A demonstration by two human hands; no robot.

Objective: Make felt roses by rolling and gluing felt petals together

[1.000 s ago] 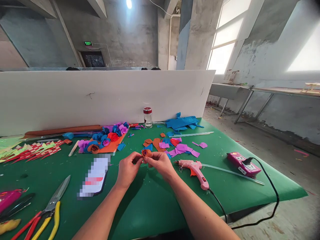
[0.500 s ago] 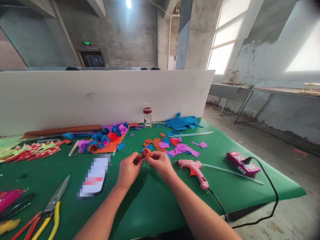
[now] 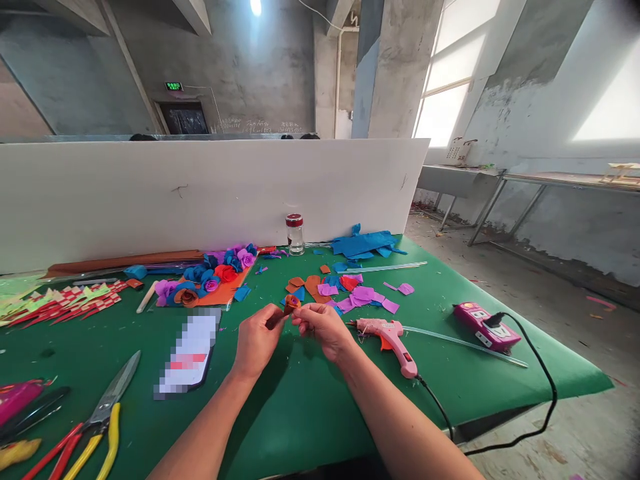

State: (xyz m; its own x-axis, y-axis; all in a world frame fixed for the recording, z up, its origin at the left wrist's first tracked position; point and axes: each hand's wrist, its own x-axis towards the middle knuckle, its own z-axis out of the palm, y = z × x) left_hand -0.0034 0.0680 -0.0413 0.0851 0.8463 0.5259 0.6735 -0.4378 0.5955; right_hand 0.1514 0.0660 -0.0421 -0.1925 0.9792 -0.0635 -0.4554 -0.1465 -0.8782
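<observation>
A small orange paper flower [image 3: 292, 303] with a purple centre is held up between both hands, above the green table [image 3: 300, 413]. My left hand [image 3: 257, 339] pinches it from the left, its fingers closed on the base. From the right, my right hand [image 3: 321, 327] grips its edge between thumb and fingertips. Just beyond the hands lie loose purple petals [image 3: 363, 298] and brown-orange petals [image 3: 315, 288]. To the right of my right hand rests a pink glue gun [image 3: 387, 331] with a clear glue stick in its back.
Finished paper flowers [image 3: 210, 277] lie at the back left. A phone [image 3: 190, 353] and scissors [image 3: 107, 400] are on the left. A lidded glass jar [image 3: 295, 235] stands by the white board [image 3: 200, 193]. A purple power strip [image 3: 485, 327] with a black cable sits at right.
My right hand has shifted slightly and turned, its fingers now more visible at the flower's right edge. The flower has tilted a little; my left hand has stayed nearly still.
</observation>
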